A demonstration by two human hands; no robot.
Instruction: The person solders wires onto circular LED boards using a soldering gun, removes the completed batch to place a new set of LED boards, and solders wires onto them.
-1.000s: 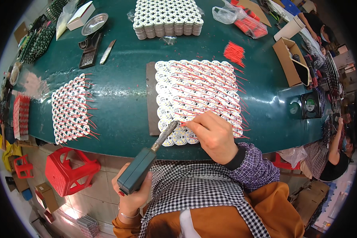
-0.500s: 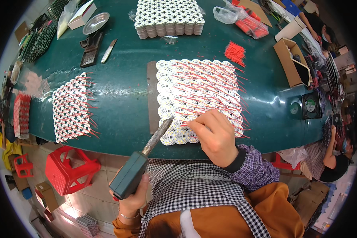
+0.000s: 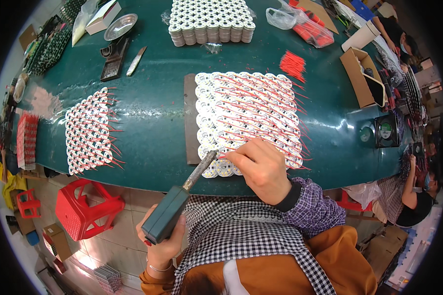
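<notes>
My left hand (image 3: 167,243) is closed around the dark handle of a soldering iron (image 3: 168,212), whose metal shaft slants up to the right. Its tip meets the lower left part of a block of round white LED boards (image 3: 209,105), close to one board's face. Beside the tip, my right hand (image 3: 265,173) pinches the end of a thin red wire, largely hidden by the fingers. Red wires trail rightward from most boards in the block; the leftmost column and bottom row look bare. Whether the tip touches a solder pad is too small to tell.
A second wired group of boards (image 3: 89,132) lies at left. Stacked boards (image 3: 210,22) stand at the back, with loose red wires (image 3: 293,66) nearer right. A knife (image 3: 136,61), a dark stand (image 3: 114,61), a cardboard box (image 3: 360,81) and a small fan (image 3: 386,132) also occupy the green table.
My right hand has shifted slightly left, bringing its pinched fingertips closer to the iron's tip. The iron has moved slightly right and its tip sits a little lower.
</notes>
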